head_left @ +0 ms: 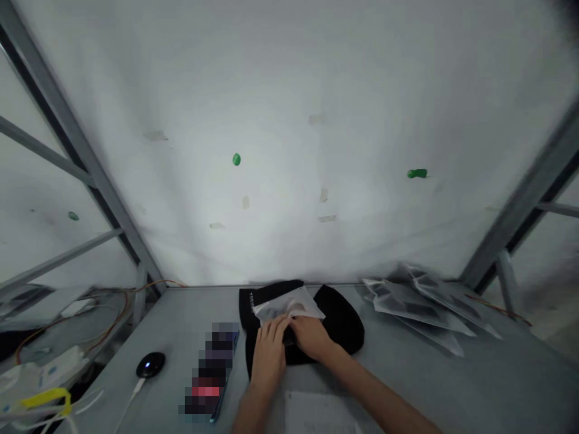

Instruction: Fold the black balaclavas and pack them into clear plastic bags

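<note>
Both hands meet at a frosted plastic bag (283, 303) near the back middle of the table. My left hand (270, 345) grips the bag's near edge, its fingers bent over the plastic. Curled at the same edge, my right hand (311, 337) has its fingertips partly hidden by the bag. Something small and dark shows between the hands; its kind cannot be made out. Under and around the bag lie black fabric pieces (344, 319), one with white lettering at its left part. A pale sheet (319, 413) lies on the table below my wrists.
Several frosted bags with dark contents (420, 307) lie at the right. To the left are a phone-like device (210, 371), its screen blurred, and a round black device (151, 364) on a white cable. Cables and a power strip (58, 369) sit beyond the metal frame (97, 163).
</note>
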Tool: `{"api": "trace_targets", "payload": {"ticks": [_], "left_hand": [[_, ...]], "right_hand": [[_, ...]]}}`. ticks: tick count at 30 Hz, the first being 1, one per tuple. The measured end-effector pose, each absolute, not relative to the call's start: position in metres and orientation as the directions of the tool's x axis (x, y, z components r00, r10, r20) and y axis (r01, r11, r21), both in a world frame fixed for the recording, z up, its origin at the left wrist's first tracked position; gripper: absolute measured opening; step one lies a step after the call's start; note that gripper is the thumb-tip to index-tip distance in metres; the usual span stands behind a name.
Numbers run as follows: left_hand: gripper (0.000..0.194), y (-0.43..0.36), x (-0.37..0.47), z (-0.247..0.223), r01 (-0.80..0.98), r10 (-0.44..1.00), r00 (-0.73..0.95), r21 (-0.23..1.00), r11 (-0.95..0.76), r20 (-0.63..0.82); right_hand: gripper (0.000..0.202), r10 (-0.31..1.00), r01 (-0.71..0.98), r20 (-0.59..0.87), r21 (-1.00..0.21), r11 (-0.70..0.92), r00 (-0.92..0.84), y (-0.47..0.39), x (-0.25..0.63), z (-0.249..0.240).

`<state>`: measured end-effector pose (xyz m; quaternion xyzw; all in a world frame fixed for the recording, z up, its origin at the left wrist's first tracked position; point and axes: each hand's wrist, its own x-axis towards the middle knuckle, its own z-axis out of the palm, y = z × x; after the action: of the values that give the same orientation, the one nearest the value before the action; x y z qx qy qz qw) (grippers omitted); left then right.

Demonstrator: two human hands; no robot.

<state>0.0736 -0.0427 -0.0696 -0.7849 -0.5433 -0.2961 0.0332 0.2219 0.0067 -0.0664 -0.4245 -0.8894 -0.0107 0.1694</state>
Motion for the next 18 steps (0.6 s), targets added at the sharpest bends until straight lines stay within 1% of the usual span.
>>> {"api": "trace_targets", "payload": {"ticks": [1, 3, 5, 6, 8, 10, 11, 13, 15, 16, 18], "left_hand": [[0.060, -0.043, 0.070, -0.069, 0.870, 0.837, 0.172, 0.319, -0.377, 0.519], [0.047, -0.043, 0.065, -0.067, 0.862, 0.847, 0.084, 0.389, -0.326, 0.525], [0.040, -0.044, 0.063, -0.063, 0.856, 0.861, 0.074, 0.411, -0.314, 0.504], [0.037, -0.045, 0.063, -0.061, 0.852, 0.866, 0.087, 0.414, -0.320, 0.492], [0.030, -0.047, 0.065, -0.058, 0.858, 0.869, 0.108, 0.397, -0.327, 0.483], [0.021, -0.047, 0.068, -0.055, 0.888, 0.876, 0.110, 0.351, -0.299, 0.469], [0.018, -0.046, 0.070, -0.054, 0.908, 0.886, 0.107, 0.319, -0.272, 0.450], [0.016, -0.045, 0.071, -0.054, 0.943, 0.908, 0.095, 0.257, -0.214, 0.408], [0.020, -0.043, 0.069, -0.054, 0.960, 0.920, 0.077, 0.222, -0.173, 0.384], [0.022, -0.043, 0.066, -0.054, 0.961, 0.921, 0.071, 0.222, -0.167, 0.383], [0.022, -0.044, 0.055, -0.053, 0.943, 0.919, 0.089, 0.265, -0.202, 0.385]], "right_hand": [[0.035, 0.742, 0.751, 0.319, -0.124, 0.649, -0.589, -0.001, 0.227, -0.064], [0.040, 0.682, 0.701, 0.374, -0.108, 0.705, -0.629, -0.017, 0.238, -0.061], [0.035, 0.602, 0.643, 0.458, -0.082, 0.762, -0.654, -0.028, 0.248, -0.059], [0.033, 0.582, 0.638, 0.503, -0.075, 0.766, -0.640, -0.030, 0.252, -0.059], [0.036, 0.614, 0.700, 0.562, -0.086, 0.709, -0.554, -0.024, 0.258, -0.058], [0.050, 0.689, 0.779, 0.551, -0.109, 0.618, -0.470, -0.010, 0.261, -0.059], [0.052, 0.721, 0.803, 0.526, -0.114, 0.586, -0.451, -0.002, 0.261, -0.060], [0.041, 0.759, 0.824, 0.473, -0.110, 0.556, -0.448, 0.013, 0.262, -0.063], [0.027, 0.775, 0.834, 0.451, -0.109, 0.540, -0.443, 0.021, 0.264, -0.067], [0.024, 0.782, 0.842, 0.451, -0.111, 0.528, -0.431, 0.023, 0.267, -0.068], [0.021, 0.796, 0.857, 0.448, -0.114, 0.503, -0.407, 0.022, 0.276, -0.069]]}}
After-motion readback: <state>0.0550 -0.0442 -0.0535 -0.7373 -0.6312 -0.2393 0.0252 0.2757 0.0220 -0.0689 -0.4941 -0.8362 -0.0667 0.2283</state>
